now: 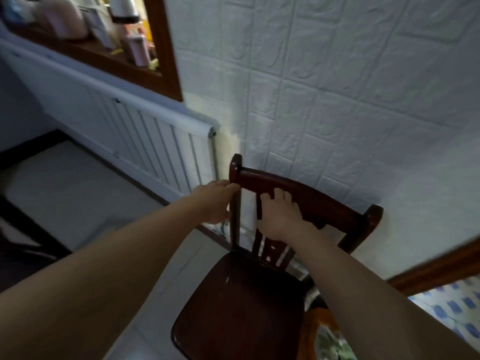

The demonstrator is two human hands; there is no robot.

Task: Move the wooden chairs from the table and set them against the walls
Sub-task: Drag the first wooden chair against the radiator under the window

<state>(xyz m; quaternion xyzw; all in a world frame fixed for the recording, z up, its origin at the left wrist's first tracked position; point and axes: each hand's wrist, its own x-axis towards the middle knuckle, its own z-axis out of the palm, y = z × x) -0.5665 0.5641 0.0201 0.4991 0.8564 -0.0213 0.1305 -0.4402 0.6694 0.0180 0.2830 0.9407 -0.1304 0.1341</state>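
Two hands on one wooden chair (241,302) by the wall (337,87): left hand (214,201) closed round its post, right hand (281,216) over its top rail.

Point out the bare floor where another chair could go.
Free: pale floor left of the chair, bordered by the radiator. Crowded: right of the chair, where the patterned cloth and wood edge close in.

dark wood chair (249,307), upright, backrest vs white wall
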